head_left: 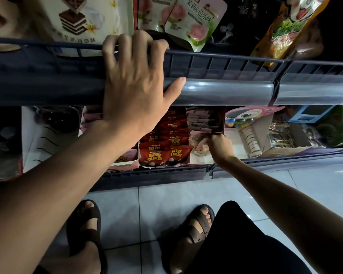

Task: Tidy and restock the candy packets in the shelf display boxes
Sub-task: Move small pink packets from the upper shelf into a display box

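My left hand (136, 80) grips the dark front rail of the upper shelf (226, 62), fingers curled over its top edge. My right hand (219, 144) reaches down into the lower shelf and pinches a pale pink candy packet (196, 141) at the front of a display box holding a row of similar packets (204, 118). Just left of it stands a box of red candy packets (164, 149), stacked upright in rows. Pink-and-green guava packets (194, 22) stand on the upper shelf behind the rail.
A white display box (48, 139) and a pink box (125, 161) sit left of the red one. A parrot-topped candy display (246, 123) and mixed boxes (281, 135) stand to the right. An orange bag (289, 26) leans on the upper shelf. Tiled floor (162, 200) below.
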{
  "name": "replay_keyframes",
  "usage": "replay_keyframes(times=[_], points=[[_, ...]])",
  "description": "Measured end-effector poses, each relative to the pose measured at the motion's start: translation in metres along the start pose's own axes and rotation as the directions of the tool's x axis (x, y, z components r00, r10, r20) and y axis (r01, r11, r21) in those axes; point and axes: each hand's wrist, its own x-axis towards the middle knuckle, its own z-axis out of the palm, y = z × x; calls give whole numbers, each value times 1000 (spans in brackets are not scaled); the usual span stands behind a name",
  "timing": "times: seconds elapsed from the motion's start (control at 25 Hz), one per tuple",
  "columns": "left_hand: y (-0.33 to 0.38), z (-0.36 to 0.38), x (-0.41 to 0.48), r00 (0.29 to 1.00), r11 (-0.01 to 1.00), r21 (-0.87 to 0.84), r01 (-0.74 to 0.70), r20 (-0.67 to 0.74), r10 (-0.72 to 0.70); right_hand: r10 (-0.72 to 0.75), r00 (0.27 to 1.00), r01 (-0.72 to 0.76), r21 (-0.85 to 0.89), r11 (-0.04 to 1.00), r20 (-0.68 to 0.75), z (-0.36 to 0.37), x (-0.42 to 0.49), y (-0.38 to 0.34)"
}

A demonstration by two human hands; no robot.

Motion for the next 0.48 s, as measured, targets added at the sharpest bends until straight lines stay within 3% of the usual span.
replay_keyframes(times=[0.48], points=[[0,1,0,1000,1000,1,2,-21,-2,-14,1000,13,-55,998,-23,2,0,-3]])
